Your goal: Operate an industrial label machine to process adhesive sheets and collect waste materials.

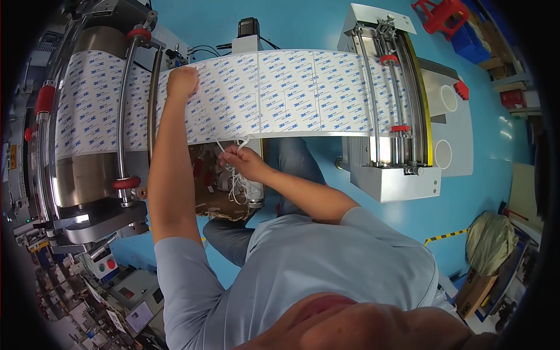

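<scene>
A wide white web of printed liner sheet [291, 93] runs between a big steel roller machine [87, 175] on the left and a smaller cutter unit [396, 175] on the right. My left hand [182, 81] presses as a fist on the sheet's far part, near a curved steel guide bar [154, 99]. My right hand [245, 160] sits just below the sheet's near edge, pinching a thin white strip [236, 146] that trails down from that edge.
A cardboard box [221, 201] holding white scrap strips stands on the blue floor under the sheet. Red stools [440, 14] and a blue crate are at the far right. A green sack [490, 239] and cartons lie at the lower right; a control box with buttons [105, 268] is at lower left.
</scene>
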`<action>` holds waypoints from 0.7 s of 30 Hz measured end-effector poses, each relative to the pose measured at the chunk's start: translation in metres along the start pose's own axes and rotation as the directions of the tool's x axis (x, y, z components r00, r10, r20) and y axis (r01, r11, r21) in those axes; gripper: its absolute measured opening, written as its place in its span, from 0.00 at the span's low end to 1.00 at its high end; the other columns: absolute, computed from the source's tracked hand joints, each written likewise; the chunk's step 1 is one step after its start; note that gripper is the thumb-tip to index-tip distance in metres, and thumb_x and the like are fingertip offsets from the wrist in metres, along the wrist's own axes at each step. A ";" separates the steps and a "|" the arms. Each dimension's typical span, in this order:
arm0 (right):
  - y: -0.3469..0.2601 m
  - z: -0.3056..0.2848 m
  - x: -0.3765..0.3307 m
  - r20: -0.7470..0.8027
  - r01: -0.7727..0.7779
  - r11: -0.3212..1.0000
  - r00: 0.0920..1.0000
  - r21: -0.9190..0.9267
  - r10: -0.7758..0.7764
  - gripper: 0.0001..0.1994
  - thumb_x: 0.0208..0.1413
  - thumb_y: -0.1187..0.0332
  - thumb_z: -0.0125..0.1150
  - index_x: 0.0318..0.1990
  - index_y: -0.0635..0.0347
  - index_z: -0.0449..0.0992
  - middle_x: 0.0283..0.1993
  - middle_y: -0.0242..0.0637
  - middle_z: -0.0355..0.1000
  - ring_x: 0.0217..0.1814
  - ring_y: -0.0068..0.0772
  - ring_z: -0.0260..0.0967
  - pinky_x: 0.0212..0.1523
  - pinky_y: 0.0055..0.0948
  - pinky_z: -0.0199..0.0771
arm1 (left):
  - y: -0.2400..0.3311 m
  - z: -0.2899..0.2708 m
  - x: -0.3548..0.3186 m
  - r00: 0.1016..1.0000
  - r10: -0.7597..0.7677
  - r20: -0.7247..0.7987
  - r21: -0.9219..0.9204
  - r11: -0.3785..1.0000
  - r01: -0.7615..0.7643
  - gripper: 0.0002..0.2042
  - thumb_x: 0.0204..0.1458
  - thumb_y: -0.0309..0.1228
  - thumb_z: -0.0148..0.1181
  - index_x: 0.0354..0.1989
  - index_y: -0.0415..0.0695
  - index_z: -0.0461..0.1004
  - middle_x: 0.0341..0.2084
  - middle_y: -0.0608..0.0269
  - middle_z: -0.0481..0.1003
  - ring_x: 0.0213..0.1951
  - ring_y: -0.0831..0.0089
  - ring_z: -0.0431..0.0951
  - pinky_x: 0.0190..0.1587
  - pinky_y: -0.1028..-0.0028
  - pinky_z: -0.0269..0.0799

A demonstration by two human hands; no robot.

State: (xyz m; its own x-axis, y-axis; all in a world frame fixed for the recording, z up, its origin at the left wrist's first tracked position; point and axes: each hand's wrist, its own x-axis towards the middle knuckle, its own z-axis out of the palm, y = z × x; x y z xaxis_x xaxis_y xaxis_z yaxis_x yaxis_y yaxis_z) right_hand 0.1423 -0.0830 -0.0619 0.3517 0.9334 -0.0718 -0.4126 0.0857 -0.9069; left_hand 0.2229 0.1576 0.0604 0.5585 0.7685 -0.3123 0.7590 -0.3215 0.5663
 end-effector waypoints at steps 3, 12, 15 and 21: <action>0.004 0.001 -0.003 0.006 0.005 1.000 1.000 -0.001 -0.005 0.10 0.62 0.67 0.45 0.41 0.64 0.70 0.34 0.32 0.72 0.40 0.20 0.67 0.46 0.21 0.64 | -0.009 -0.001 -0.018 0.951 0.212 -0.224 0.426 0.899 -0.099 0.12 0.49 0.42 0.55 0.29 0.45 0.76 0.28 0.56 0.77 0.30 0.61 0.77 0.32 0.64 0.71; 0.004 0.005 -0.011 0.101 -0.002 0.989 0.995 -0.149 0.017 0.11 0.61 0.67 0.46 0.41 0.65 0.71 0.35 0.34 0.73 0.40 0.21 0.68 0.43 0.21 0.66 | -0.022 -0.008 -0.084 0.858 0.428 -0.283 0.485 0.836 -0.257 0.21 0.48 0.46 0.57 0.39 0.40 0.74 0.28 0.54 0.76 0.31 0.58 0.76 0.35 0.64 0.70; 0.002 0.009 -0.016 0.103 -0.038 0.995 0.994 -0.094 0.048 0.11 0.61 0.67 0.46 0.42 0.65 0.71 0.34 0.34 0.73 0.39 0.20 0.68 0.43 0.20 0.65 | -0.029 0.003 -0.112 0.679 0.580 -0.451 0.474 0.800 -0.368 0.20 0.48 0.45 0.59 0.42 0.40 0.73 0.30 0.53 0.74 0.35 0.55 0.75 0.35 0.63 0.71; 0.009 0.010 -0.020 0.156 -0.014 0.997 0.987 -0.071 0.025 0.12 0.61 0.65 0.46 0.42 0.64 0.70 0.34 0.33 0.73 0.39 0.20 0.69 0.44 0.21 0.66 | -0.098 0.036 -0.241 0.678 0.592 -0.434 0.198 0.798 -0.570 0.10 0.46 0.27 0.61 0.37 0.40 0.72 0.24 0.55 0.71 0.28 0.60 0.73 0.30 0.67 0.68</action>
State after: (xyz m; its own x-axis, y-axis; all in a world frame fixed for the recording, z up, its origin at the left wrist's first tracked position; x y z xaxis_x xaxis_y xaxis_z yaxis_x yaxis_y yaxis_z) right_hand 0.1229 -0.0973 -0.0645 0.2054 0.9783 -0.0286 -0.3569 0.0476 -0.9329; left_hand 0.0257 -0.0162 0.0527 0.6831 0.5712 0.4551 0.3537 -0.8039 0.4782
